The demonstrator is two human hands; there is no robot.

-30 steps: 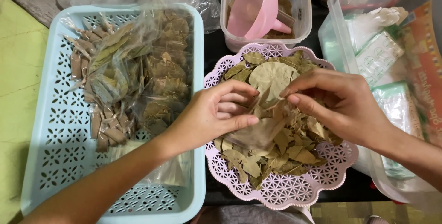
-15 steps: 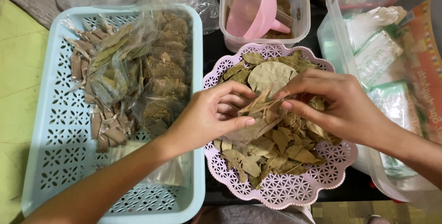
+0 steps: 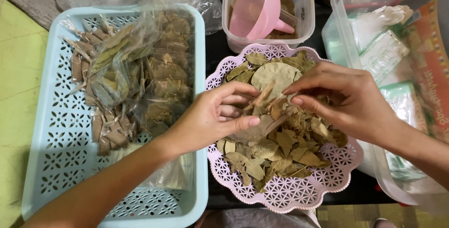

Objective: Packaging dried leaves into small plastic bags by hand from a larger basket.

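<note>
Head view: I see my left hand (image 3: 213, 115) pinching a small clear bag (image 3: 250, 132); right hand (image 3: 341, 101) just right pinches dried leaves (image 3: 273, 104), slanting down-left toward it

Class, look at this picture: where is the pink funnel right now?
In the head view the pink funnel sits top centre, tilted inside a clear square tub of brown powder, just behind the lilac basket of dried leaves and right of the blue tray.
</note>
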